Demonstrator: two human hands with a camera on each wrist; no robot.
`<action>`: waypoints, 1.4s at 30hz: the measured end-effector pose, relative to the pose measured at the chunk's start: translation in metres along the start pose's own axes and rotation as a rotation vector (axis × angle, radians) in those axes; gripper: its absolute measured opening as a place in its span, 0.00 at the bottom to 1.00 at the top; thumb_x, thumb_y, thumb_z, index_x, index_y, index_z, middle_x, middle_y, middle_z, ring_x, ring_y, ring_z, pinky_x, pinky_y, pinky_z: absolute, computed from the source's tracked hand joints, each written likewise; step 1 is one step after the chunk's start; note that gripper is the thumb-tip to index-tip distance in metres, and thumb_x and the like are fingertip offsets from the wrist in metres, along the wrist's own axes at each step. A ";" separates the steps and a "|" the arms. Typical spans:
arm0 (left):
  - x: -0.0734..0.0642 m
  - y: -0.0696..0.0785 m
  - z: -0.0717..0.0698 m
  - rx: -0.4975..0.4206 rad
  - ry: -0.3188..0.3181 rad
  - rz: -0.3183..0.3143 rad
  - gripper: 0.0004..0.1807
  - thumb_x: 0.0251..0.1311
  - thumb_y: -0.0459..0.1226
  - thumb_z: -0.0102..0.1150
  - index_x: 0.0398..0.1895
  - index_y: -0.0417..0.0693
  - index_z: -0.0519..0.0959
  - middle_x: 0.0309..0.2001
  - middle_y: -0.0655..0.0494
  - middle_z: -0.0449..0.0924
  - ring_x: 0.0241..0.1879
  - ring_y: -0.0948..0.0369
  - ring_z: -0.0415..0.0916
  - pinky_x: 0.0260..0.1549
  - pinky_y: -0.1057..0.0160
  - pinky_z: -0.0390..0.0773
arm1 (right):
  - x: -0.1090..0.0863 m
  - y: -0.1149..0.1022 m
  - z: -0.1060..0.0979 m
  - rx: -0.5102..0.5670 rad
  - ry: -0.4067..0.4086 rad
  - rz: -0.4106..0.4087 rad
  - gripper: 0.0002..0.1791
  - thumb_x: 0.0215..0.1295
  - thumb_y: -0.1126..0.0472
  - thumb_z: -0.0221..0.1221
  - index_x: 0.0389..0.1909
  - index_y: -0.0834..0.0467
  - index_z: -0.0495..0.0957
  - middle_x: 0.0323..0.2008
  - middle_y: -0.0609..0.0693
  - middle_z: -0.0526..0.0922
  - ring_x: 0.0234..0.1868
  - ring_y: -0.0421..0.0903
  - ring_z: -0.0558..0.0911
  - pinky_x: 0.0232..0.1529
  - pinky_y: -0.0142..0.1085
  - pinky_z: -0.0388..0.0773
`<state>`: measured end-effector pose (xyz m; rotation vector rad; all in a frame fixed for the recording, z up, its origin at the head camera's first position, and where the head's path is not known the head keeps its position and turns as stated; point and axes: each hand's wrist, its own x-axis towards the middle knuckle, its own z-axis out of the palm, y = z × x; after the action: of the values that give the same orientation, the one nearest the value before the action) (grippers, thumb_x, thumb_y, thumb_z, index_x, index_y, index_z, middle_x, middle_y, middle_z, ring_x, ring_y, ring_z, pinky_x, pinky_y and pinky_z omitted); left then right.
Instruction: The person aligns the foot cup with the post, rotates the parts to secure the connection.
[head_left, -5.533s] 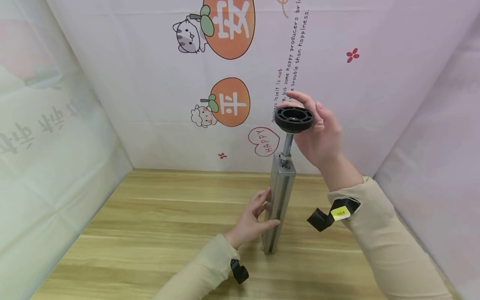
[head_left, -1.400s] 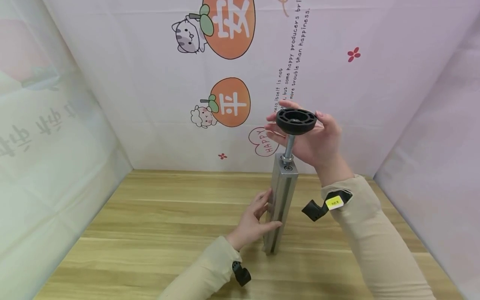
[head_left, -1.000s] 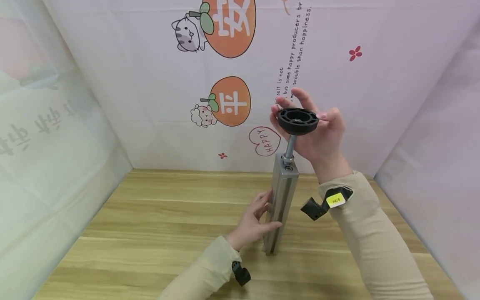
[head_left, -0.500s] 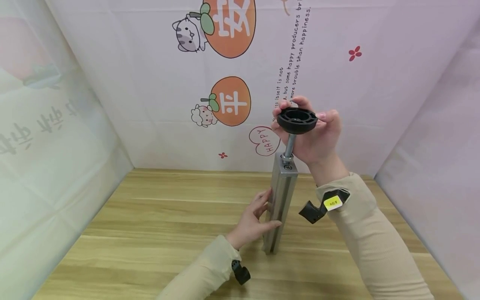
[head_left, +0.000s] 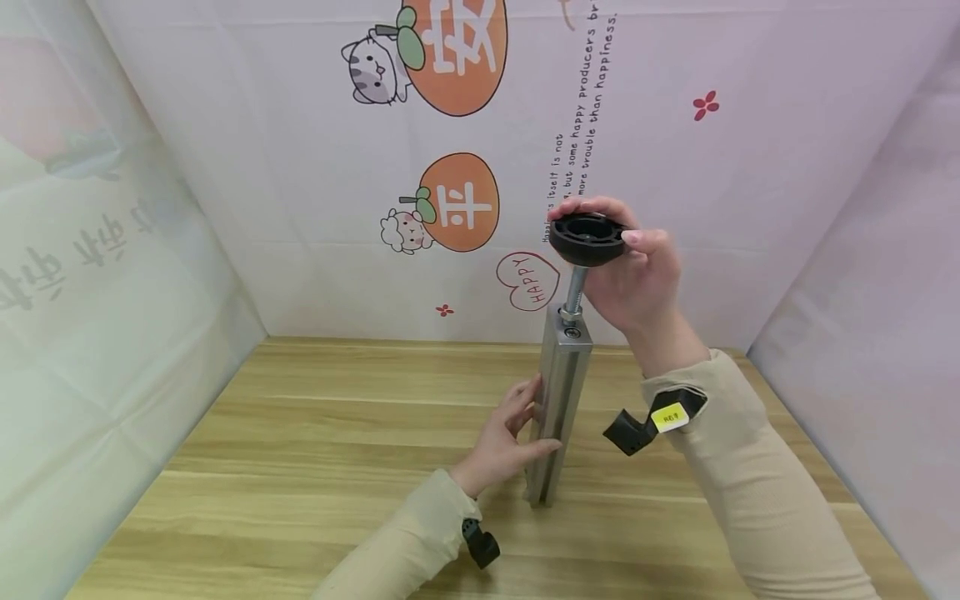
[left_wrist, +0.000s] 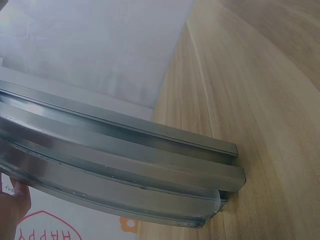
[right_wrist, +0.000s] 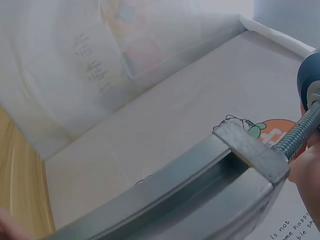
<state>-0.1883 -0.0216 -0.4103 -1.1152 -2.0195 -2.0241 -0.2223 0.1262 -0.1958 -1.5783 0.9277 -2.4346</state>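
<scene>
A slotted aluminium profile [head_left: 561, 400] stands upright on the table, its lower end on the wood in the left wrist view. From its top end plate [right_wrist: 252, 150] rises a threaded rod [head_left: 575, 290] with a nut at its base. The rod carries a black levelling foot [head_left: 587, 243], round and ribbed on top. My left hand [head_left: 497, 446] grips the profile's lower half, thumb on the near side, fingers partly hidden behind. My right hand [head_left: 643, 271] holds the foot's rim, thumb at the right and curled fingers along the far side.
The wood-grain table [head_left: 322, 450] spreads out to the left of the profile. A white printed cloth [head_left: 337, 192] hangs close behind, with further cloth walls at left and right. Black camera mounts [head_left: 641, 425] sit on both wrists.
The right hand's fingers were stretched away from the foot about a second ago; now they curl against its rim, with the thumb on it. The left hand stays in place on the profile.
</scene>
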 end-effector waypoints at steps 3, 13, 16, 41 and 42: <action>0.000 0.001 0.000 -0.002 0.002 -0.019 0.47 0.51 0.22 0.63 0.73 0.42 0.50 0.65 0.40 0.57 0.59 0.64 0.63 0.65 0.48 0.64 | -0.001 -0.001 0.000 -0.111 0.004 -0.033 0.19 0.55 0.63 0.48 0.46 0.63 0.78 0.48 0.59 0.76 0.54 0.54 0.69 0.54 0.37 0.70; 0.000 0.001 0.002 0.005 0.006 0.010 0.47 0.50 0.21 0.63 0.72 0.37 0.50 0.64 0.37 0.57 0.59 0.70 0.62 0.64 0.49 0.65 | -0.006 -0.009 0.009 -0.542 0.126 -0.081 0.16 0.61 0.68 0.47 0.41 0.56 0.83 0.48 0.54 0.75 0.55 0.53 0.67 0.53 0.34 0.73; 0.001 0.000 0.002 0.005 0.007 0.021 0.47 0.50 0.21 0.63 0.72 0.37 0.50 0.64 0.37 0.57 0.58 0.70 0.61 0.63 0.48 0.66 | -0.007 -0.013 0.012 -0.691 0.154 -0.062 0.18 0.59 0.70 0.47 0.38 0.52 0.84 0.48 0.51 0.75 0.55 0.52 0.67 0.51 0.31 0.74; 0.001 -0.005 0.001 -0.016 -0.006 0.064 0.49 0.50 0.20 0.62 0.74 0.45 0.49 0.63 0.37 0.57 0.55 0.69 0.63 0.60 0.67 0.68 | 0.001 -0.020 0.029 -1.665 0.249 -0.172 0.15 0.44 0.60 0.72 0.34 0.63 0.85 0.36 0.57 0.76 0.43 0.32 0.57 0.39 0.33 0.60; 0.001 -0.005 0.002 -0.016 -0.005 0.071 0.49 0.50 0.20 0.62 0.74 0.45 0.49 0.63 0.36 0.57 0.55 0.69 0.63 0.60 0.67 0.69 | 0.000 -0.020 0.028 -1.685 0.228 -0.206 0.16 0.44 0.59 0.72 0.34 0.64 0.85 0.36 0.61 0.75 0.43 0.32 0.57 0.39 0.33 0.59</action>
<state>-0.1907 -0.0191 -0.4143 -1.1780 -1.9409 -2.0085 -0.1939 0.1302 -0.1770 -1.4794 3.4495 -1.6243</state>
